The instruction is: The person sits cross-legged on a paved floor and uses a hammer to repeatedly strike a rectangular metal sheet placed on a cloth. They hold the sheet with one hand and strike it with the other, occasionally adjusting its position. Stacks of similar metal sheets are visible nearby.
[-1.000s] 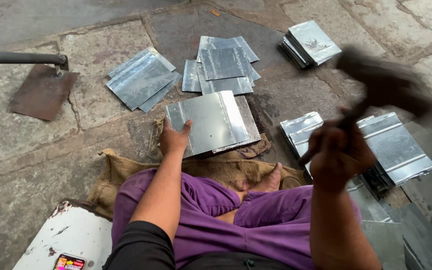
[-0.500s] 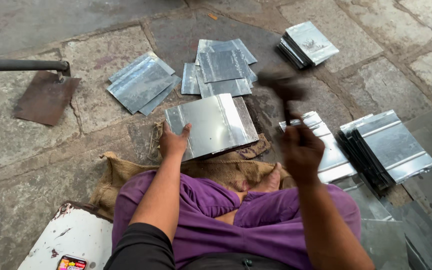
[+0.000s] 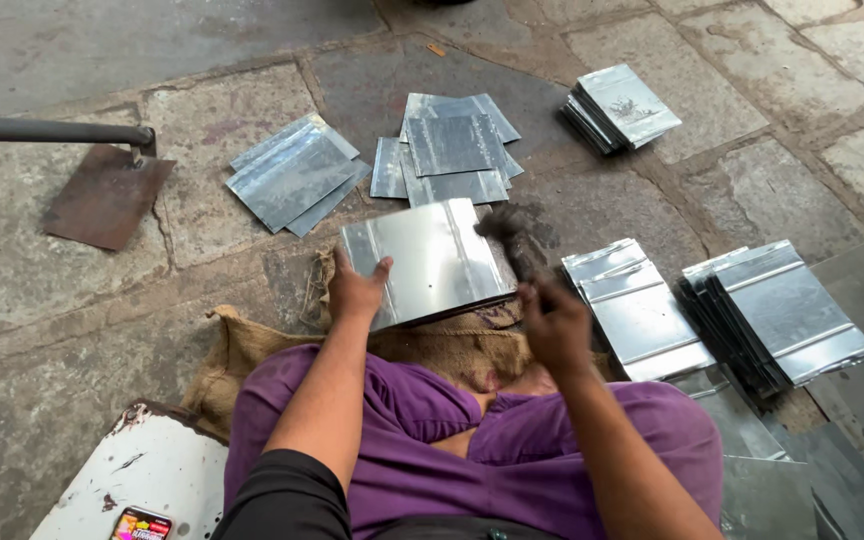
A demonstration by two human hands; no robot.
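- The person sits on the stone floor (image 3: pixel 82 300), purple-clothed legs folded, with a shiny metal sheet (image 3: pixel 432 260) lying on burlap sacking (image 3: pixel 252 345) right in front of them.
- The left hand (image 3: pixel 355 290) lies flat on the sheet's near left corner, fingers spread over the edge and pinning it rather than closing round it.
- The right hand (image 3: pixel 555 325) is closed in a full grip round the handle of a dark mallet (image 3: pixel 512 240); its blurred head is at the sheet's right edge, touching or just above it, I cannot tell which.
- The sheet's long axis runs left to right across the person, so the struck edge lies just forward and left of the right hand, which is the nearer one to it.
- Beyond the sheet lie two loose spreads of dull sheets (image 3: pixel 452 150), right of it ribbed sheets (image 3: pixel 637 310) and stacked ones (image 3: pixel 777 315), far left a rusty flat plate (image 3: pixel 102 195) on a rod.
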